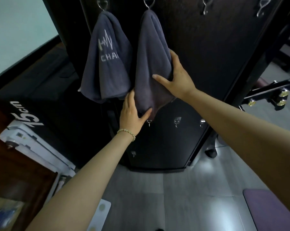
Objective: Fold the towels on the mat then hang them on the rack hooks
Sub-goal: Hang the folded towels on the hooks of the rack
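A plain grey towel point(151, 55) is seen hung from a metal hook point(148, 4) on a dark rack point(207, 55), where it is held by both hands of a person standing in front of it. Its lower corner is gripped by the left hand point(132, 112), the thumb tucked under the hem and the fingers laid up the left edge. Its right edge is clasped by the right hand point(176, 77), with the thumb stretched across the front of the cloth and the fingers wrapped along the side. A beaded bracelet point(126, 131) is worn on the left wrist.

Just beside it, to the left and touching it near the bottom, a second grey towel point(106, 64) printed with a white zigzag logo and lettering is hung from a neighbouring hook point(102, 5). Two bare hooks point(206, 5) are fixed further right along the top of the rack, and a row of smaller hooks point(176, 121) is set lower on the panel.

Part of a purple mat point(271, 210) is laid on the grey tiled floor point(182, 189) at lower right. A black box point(40, 100) marked "15cm" is placed to the left of the rack.
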Demonstrator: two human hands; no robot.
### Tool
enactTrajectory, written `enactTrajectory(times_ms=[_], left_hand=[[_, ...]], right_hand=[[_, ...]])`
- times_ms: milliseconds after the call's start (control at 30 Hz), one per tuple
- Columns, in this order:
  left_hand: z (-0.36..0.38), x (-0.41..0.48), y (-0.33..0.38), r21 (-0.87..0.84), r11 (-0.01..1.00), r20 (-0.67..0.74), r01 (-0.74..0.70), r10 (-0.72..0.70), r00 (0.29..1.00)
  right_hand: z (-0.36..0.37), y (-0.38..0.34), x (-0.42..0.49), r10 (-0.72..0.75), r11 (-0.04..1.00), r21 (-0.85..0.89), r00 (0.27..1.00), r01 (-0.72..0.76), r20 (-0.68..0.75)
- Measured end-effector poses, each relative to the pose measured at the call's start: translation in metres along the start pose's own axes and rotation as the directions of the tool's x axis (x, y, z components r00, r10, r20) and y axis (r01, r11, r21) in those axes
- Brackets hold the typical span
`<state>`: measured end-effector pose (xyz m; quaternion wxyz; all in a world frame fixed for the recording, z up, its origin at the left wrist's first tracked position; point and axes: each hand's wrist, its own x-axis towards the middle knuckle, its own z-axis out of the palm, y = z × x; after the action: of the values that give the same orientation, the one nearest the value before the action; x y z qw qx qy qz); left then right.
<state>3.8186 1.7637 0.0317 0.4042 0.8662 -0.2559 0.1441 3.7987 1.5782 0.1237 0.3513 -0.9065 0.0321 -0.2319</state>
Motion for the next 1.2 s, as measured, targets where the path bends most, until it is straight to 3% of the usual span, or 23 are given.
enactTrajectory(times_ms=[100, 200, 333, 433, 600, 767, 933, 1200], left_hand=[[0.013, -0.040, -0.007, 0.022, 0.998, -0.035, 0.066, -0.065, 0.997], [0.030, -0.085, -0.004, 0.096, 0.994, 0.025, 0.051, -0.054, 0.998], [0.063, -0.139, 0.031, 0.160, 0.983, 0.196, -0.088, 0.056, 0.979], [0.101, -0.183, 0.069, 0.178, 0.950, 0.390, -0.256, 0.170, 0.905], [0.173, -0.283, 0.155, 0.089, 0.858, 0.674, -0.506, 0.322, 0.664], [0.231, -0.403, 0.270, -0.152, 0.728, 0.793, -0.669, 0.494, 0.357], [0.260, -0.525, 0.374, -0.375, 0.512, 0.777, -0.773, 0.629, 0.040], [0.279, -0.683, 0.496, -0.597, 0.180, 0.657, -0.782, 0.668, -0.349]], right_hand=[[-0.007, 0.019, -0.042, -0.006, 0.997, -0.073, 1.000, 0.005, -0.012], [-0.018, 0.052, -0.111, 0.014, 0.980, -0.198, 0.999, -0.021, -0.036], [-0.054, 0.103, -0.226, 0.152, 0.914, -0.370, 0.986, -0.168, -0.073], [-0.089, 0.131, -0.331, 0.291, 0.841, -0.446, 0.951, -0.306, -0.103], [-0.150, 0.154, -0.531, 0.544, 0.642, -0.507, 0.808, -0.575, -0.227], [-0.203, 0.138, -0.724, 0.720, 0.360, -0.421, 0.535, -0.833, -0.443], [-0.241, 0.093, -0.879, 0.757, 0.116, -0.270, 0.261, -0.956, -0.599], [-0.281, 0.031, -1.048, 0.668, -0.158, 0.016, -0.119, -0.987, -0.735]])
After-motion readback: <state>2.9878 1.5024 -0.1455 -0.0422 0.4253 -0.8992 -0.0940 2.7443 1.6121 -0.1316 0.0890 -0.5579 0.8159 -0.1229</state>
